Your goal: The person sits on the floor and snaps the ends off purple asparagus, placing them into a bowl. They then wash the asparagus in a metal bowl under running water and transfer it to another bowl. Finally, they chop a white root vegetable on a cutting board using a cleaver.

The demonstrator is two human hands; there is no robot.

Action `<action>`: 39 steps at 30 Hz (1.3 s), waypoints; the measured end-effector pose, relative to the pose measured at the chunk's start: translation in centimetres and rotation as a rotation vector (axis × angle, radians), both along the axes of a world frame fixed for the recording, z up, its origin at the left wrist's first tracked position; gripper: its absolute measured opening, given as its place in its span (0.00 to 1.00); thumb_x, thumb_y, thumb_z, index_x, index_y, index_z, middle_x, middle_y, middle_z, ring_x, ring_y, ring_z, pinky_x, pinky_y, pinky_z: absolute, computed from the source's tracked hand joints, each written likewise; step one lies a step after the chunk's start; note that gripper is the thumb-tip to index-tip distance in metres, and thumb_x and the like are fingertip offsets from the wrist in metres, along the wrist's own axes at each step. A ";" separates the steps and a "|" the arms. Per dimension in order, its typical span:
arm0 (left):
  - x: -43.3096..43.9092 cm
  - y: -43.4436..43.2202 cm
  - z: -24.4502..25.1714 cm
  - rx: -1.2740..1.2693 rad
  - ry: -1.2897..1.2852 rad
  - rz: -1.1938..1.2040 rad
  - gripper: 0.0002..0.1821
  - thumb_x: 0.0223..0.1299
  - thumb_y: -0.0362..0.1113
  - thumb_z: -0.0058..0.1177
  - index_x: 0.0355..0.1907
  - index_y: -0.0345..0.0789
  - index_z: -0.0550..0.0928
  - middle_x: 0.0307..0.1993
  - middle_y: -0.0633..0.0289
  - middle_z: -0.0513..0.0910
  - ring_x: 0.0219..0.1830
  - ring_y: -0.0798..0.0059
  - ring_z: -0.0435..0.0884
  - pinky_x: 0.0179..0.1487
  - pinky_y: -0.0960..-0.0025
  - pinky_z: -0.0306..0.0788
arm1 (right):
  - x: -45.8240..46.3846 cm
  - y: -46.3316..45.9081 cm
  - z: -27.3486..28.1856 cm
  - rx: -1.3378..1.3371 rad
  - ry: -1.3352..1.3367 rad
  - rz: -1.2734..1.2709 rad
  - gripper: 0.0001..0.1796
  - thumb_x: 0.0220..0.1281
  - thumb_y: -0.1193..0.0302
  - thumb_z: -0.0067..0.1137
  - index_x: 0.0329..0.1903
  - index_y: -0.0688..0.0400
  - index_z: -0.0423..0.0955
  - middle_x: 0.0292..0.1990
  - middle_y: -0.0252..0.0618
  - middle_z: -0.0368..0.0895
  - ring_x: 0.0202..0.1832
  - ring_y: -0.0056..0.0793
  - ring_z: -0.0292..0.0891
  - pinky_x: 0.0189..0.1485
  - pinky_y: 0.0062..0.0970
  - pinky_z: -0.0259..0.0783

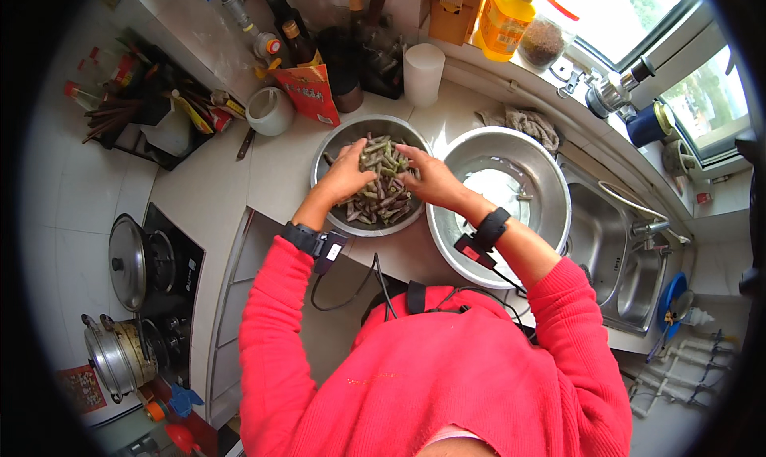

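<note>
Cut purple-green bean pods (380,203) lie heaped in a stainless steel bowl (419,139) on the counter. My left hand (346,174) cups the heap from the left, fingers curved over it. From the right, my right hand (434,180) curls against the same pieces, so a cluster sits between both palms. Some fingertips are hidden among the pods. Close on the right stands a larger metal basin (553,164) holding some shallow liquid, with a small bean piece (525,197) in it. My right forearm passes over this basin's near side.
A double sink (598,235) with a faucet (649,227) lies right. Behind the bowl stand a white cup (423,74), a red packet (306,95) and a white jar (270,111). A knife (245,144) lies left, beyond it a gas stove (185,301). Cables hang from both wrist straps.
</note>
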State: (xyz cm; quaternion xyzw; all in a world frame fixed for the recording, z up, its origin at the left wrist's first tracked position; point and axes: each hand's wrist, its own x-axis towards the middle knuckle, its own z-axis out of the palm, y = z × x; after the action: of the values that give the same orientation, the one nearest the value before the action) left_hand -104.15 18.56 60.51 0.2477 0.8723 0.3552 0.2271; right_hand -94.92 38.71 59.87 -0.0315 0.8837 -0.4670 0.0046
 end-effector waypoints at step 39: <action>10.4 23.7 -10.4 0.015 -0.244 -0.537 0.29 0.45 0.37 0.58 0.54 0.31 0.72 0.52 0.44 0.69 0.55 0.47 0.70 0.60 0.57 0.65 | 14.6 15.7 -8.6 0.089 -0.327 -0.451 0.22 0.49 0.76 0.55 0.51 0.64 0.68 0.42 0.59 0.77 0.48 0.56 0.74 0.52 0.44 0.69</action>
State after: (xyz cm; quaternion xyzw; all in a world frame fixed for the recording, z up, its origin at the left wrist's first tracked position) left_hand -93.80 42.27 50.12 0.4269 0.7392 0.3158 0.4143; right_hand -80.30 54.46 51.28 0.2417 0.8755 -0.4160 0.0443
